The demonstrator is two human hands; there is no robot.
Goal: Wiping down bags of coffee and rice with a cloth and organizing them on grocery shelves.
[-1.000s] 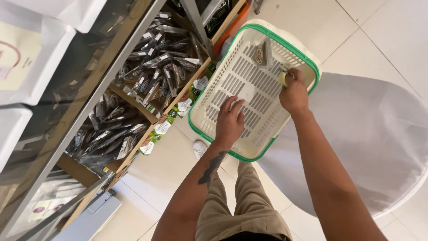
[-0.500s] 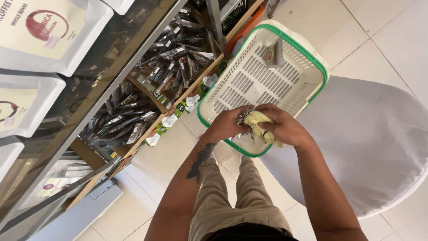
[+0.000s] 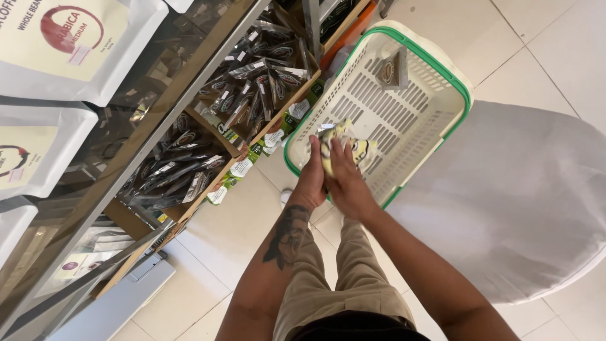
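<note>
Left hand (image 3: 313,180): tattooed forearm, fingers closed round the near edge of a yellow-and-white snack packet (image 3: 344,146); right hand (image 3: 348,183): palm down, fingers pressed over the same packet from the other side, gripping it; both hands touching, held together over the near corner of the basket.

Packet: crumpled, glossy, clasped between the two hands, above the slotted floor of a cream plastic shopping basket (image 3: 435,95) with green rim; small brown flat box (image 3: 395,71) lying at the basket's far end, well apart from the hands.

Basket resting on a white-covered round surface (image 3: 524,202); wooden shelf bins of dark foil sachets (image 3: 252,95) to the left; large white coffee bags (image 3: 69,44) on the upper shelf; tiled floor (image 3: 221,233) below.
</note>
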